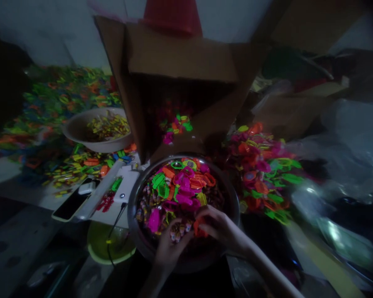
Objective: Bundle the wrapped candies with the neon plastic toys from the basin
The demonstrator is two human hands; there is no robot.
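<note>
A round metal bowl [131, 215] in front of me holds bright plastic pieces [186, 182] that look like toy watches, in pink, orange, green and yellow. Small patterned pieces, perhaps wrapped sweets, lie among them. Over the bowl's near side, my left hand [168, 251] is curled around several of these small patterned pieces [179, 231]. Just to its right, my right hand [217, 225] has its fingers closed on an orange plastic piece [200, 228]. The two hands are close together, and the dim light blurs the details.
Behind the bowl, a cardboard box [180, 60] lies open toward me with colourful pieces inside. Heaps of pieces [261, 174] flank it. At left are a pale basin [104, 145] of yellow pieces, a phone [73, 203], a cable [119, 217] and a lower yellow-green basin [112, 258].
</note>
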